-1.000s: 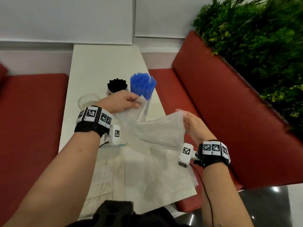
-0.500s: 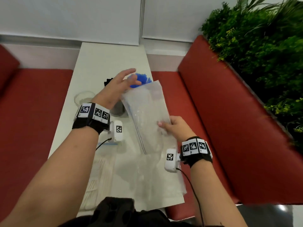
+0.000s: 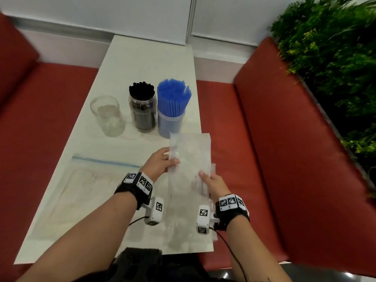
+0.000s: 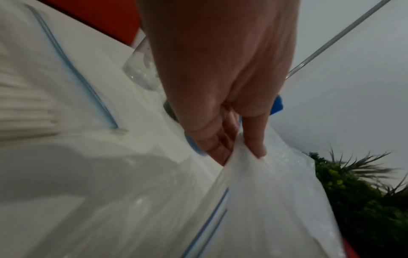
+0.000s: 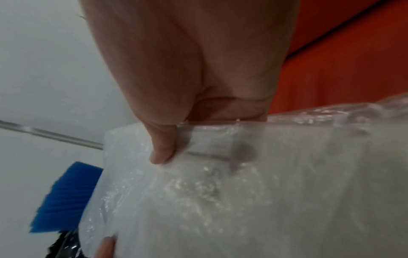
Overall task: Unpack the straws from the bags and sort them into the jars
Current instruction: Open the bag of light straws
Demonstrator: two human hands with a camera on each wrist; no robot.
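Both hands have lowered the empty bag flat over the tabletop, uncovering the blue straws. Left hand pinches its left edge, right hand its right edge. Only the left wrist view shows the bag's 2 blue zip lines; it looks clear and crinkled.
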